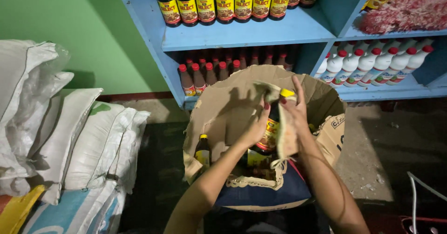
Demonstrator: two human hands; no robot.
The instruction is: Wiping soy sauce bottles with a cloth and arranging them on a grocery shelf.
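You are in a small shop's stockroom.
Blue shelves [260,35] across the top of the frame carry rows of dark sauce bottles [223,2] and white bottles [372,64]; stacked sacks [70,136] fill the left.

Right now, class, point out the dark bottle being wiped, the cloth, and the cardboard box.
dark bottle [270,134], head view, on its label.
cloth [287,136], head view, hanging part.
cardboard box [223,117], head view, inner left wall.

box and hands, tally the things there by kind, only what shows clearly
held bottle, dark, yellow cap, in the left hand: 1
standing bottle, same kind, in the box: 1
cloth, in the right hand: 1
cardboard box: 1
total: 4
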